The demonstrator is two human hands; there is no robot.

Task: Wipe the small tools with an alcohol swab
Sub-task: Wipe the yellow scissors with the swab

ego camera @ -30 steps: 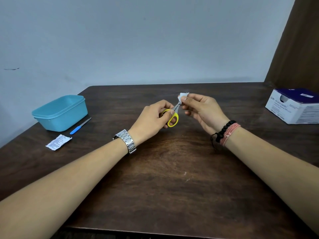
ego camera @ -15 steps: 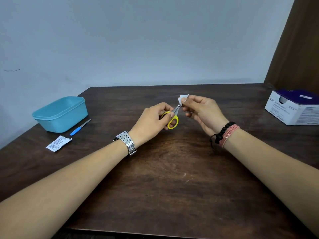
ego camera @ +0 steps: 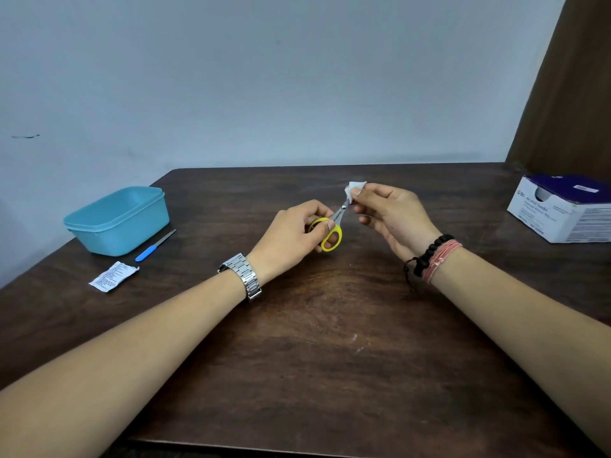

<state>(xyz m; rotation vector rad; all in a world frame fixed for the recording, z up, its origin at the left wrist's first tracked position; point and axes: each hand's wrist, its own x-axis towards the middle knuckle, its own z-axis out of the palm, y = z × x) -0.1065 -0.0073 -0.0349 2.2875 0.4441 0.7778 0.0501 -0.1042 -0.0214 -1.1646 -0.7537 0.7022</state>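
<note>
**Yellow-handled scissors get their blade tips wiped**

Dark wood fills the lower frame, the table [ego camera: 330,358] crossed by two bare forearms that reach up toward the centre. The left wrist carries a metal watch [ego camera: 246,276]; the right wrist wears a black bead bracelet and a pink cord band [ego camera: 436,259].

At the centre, the left hand [ego camera: 291,238] grips the yellow loops of the small scissors [ego camera: 330,231], fingers curled through and around the handles, blades pointing up and to the right. Just above and right of it, the right hand [ego camera: 393,214] pinches a white alcohol swab [ego camera: 354,190] between thumb and fingertips, folded over the blade tips so that the ends are hidden inside it.

Compared with a second ago, the swab sits slightly further out along the blades, nearer the tips, while the left hand keeps its hold on the handles. I judge this as a wiping stroke drawn outward toward the points, so the scissors are probably close to done.

Further back at the left of the frame, a torn white wrapper [ego camera: 114,276] lies flat; just beyond it rests a blue-handled nail file [ego camera: 155,245], apparently the next tool to wipe, beside a teal plastic box [ego camera: 119,219]. At the far right edge stands a white and purple swab carton [ego camera: 562,209].
</note>
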